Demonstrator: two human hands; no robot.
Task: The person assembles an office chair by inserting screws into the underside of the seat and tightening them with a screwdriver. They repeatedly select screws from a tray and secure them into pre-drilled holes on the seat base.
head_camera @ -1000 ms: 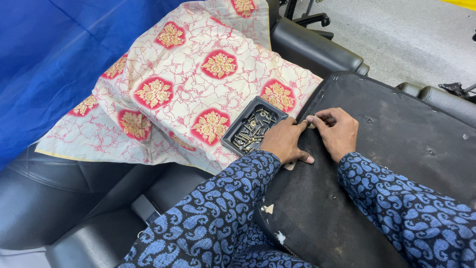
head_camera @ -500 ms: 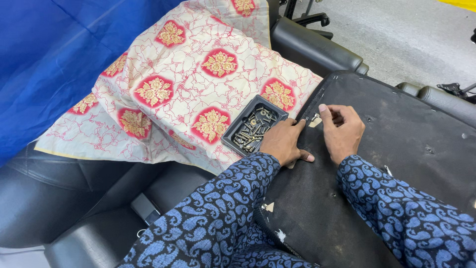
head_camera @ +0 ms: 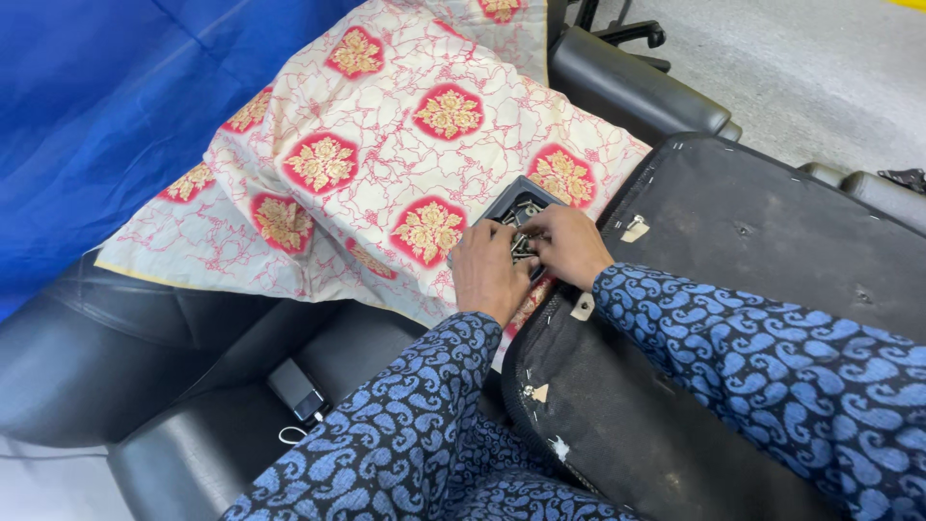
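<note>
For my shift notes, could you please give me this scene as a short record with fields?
left hand: over the near edge of the small black tray, fingers in it
right hand: fingers in the same tray, among small metal pieces
tray position: on the patterned cloth, beside the black padded panel
sleeves: blue paisley
background: blue sheet, black chair parts
grip state: cannot tell whether either hand holds a piece

A small black tray [head_camera: 516, 198] lies on the patterned cloth, just beside the black panel. It holds small metal screws [head_camera: 524, 241], mostly hidden by fingers.
</note>
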